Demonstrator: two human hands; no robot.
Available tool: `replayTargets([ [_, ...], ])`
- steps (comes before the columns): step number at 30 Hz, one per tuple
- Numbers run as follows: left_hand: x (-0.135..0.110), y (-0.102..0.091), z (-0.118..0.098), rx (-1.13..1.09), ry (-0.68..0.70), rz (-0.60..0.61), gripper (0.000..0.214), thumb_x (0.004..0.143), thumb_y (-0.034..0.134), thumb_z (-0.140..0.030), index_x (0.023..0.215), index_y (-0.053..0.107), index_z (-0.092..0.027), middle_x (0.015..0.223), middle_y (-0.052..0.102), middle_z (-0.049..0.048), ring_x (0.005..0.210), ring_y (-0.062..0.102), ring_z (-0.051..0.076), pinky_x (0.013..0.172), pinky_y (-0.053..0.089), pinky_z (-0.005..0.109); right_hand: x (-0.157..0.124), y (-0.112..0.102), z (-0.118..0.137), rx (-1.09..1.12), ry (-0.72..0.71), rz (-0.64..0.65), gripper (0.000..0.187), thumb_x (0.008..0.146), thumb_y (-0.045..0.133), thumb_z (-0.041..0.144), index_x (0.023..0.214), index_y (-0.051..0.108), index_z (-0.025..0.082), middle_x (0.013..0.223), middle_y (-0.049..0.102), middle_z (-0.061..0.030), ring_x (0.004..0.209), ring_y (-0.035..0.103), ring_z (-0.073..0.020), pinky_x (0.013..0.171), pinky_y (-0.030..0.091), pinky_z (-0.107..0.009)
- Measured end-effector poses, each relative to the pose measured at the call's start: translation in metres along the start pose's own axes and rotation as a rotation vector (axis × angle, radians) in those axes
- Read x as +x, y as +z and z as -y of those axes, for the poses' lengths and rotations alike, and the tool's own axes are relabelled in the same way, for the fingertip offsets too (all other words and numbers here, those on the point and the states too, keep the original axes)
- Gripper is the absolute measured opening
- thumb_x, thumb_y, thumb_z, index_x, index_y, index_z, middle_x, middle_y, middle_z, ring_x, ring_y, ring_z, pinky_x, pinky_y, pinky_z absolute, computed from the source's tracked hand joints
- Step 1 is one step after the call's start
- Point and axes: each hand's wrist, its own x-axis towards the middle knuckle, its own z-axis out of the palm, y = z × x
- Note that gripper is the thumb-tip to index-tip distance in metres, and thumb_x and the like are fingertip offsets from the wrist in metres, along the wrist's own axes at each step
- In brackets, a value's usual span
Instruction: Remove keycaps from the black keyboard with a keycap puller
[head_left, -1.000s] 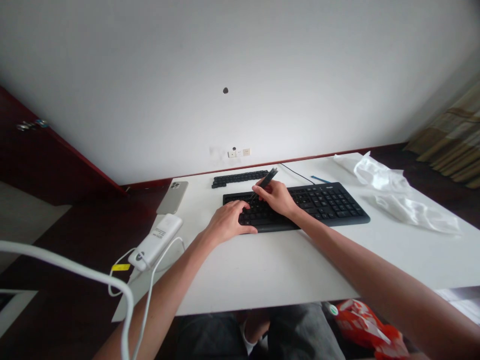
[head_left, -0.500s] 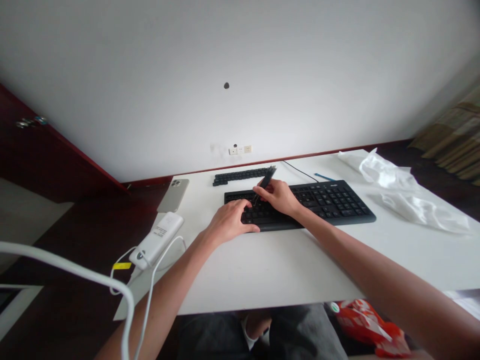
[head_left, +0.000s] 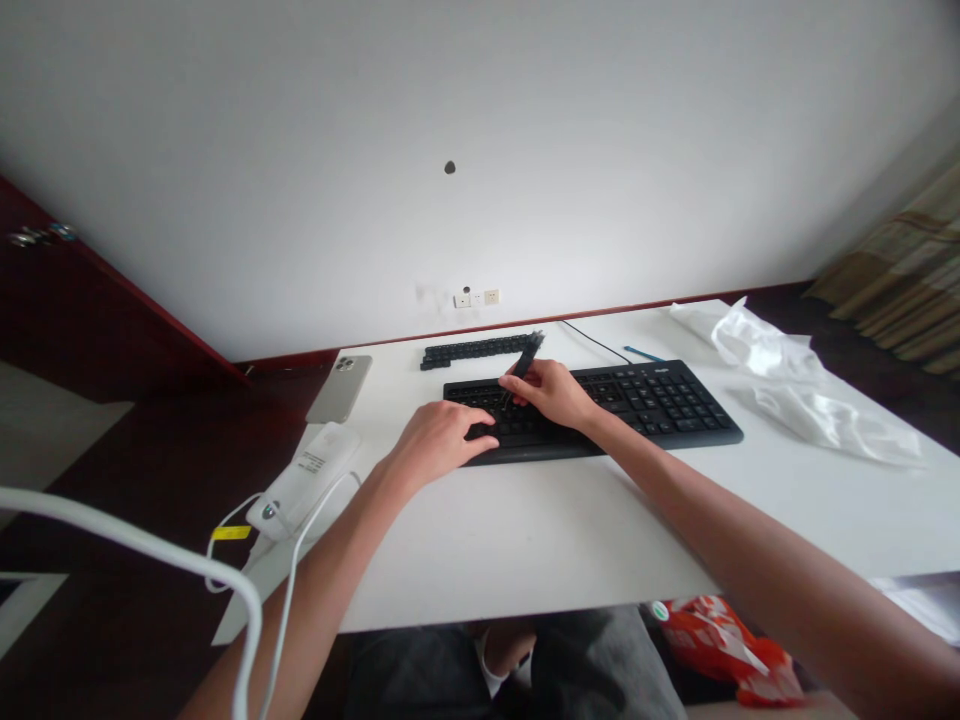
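Observation:
A black keyboard lies on the white table, and some of its keys at the left are off. My right hand grips a slim black keycap puller, tilted over the keyboard's left part. Its brush end points up and its thin wire end reaches down among the keys. My left hand rests at the keyboard's left front edge, thumb and fingers apart, holding nothing I can see. Behind the keyboard, loose black keycaps are lined up in rows.
A phone and a white power-bank-like device with cables lie at the table's left. Crumpled clear plastic bags lie at the right, near a thin blue tool. A red bag is below the table's front edge.
My left hand has drawn back a little to the left, its fingers now farther from the wire end. The right hand keeps its grip on the puller. The view has shifted slightly.

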Motion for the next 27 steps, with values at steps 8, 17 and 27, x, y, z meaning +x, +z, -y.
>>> replayTargets([
  [8,0.007,0.006,0.022,-0.098,-0.112,-0.111,0.024,0.092,0.069,-0.031,0.112,0.083,-0.028,0.056,0.054,-0.0045,0.052,0.044,0.013,0.061,0.032,0.027,-0.006,0.003,0.010,-0.005,-0.087,0.069,0.040,0.096,0.063,0.058,0.093,0.073,0.018,0.082,0.076,-0.0063,0.074,0.071,-0.0232,0.068,0.056,-0.033],
  [17,0.006,0.012,0.008,-0.153,-0.118,-0.052,0.024,0.093,0.066,-0.029,0.109,0.083,-0.026,0.055,0.048,-0.0061,0.052,0.036,0.011,0.060,0.027,0.028,-0.008,0.006,0.019,-0.077,-0.134,0.174,0.032,0.100,0.060,0.046,0.098,0.074,0.018,0.083,0.076,-0.0047,0.076,0.070,-0.0208,0.070,0.052,-0.030],
  [27,0.007,0.011,0.009,-0.226,-0.132,-0.045,0.019,0.089,0.065,-0.033,0.093,0.081,-0.022,0.054,0.043,-0.0062,0.052,0.037,0.011,0.057,0.026,0.028,-0.012,0.003,0.036,-0.223,-0.191,0.221,0.034,0.100,0.061,0.049,0.102,0.077,0.019,0.083,0.076,-0.0035,0.071,0.067,-0.0178,0.069,0.045,-0.028],
])
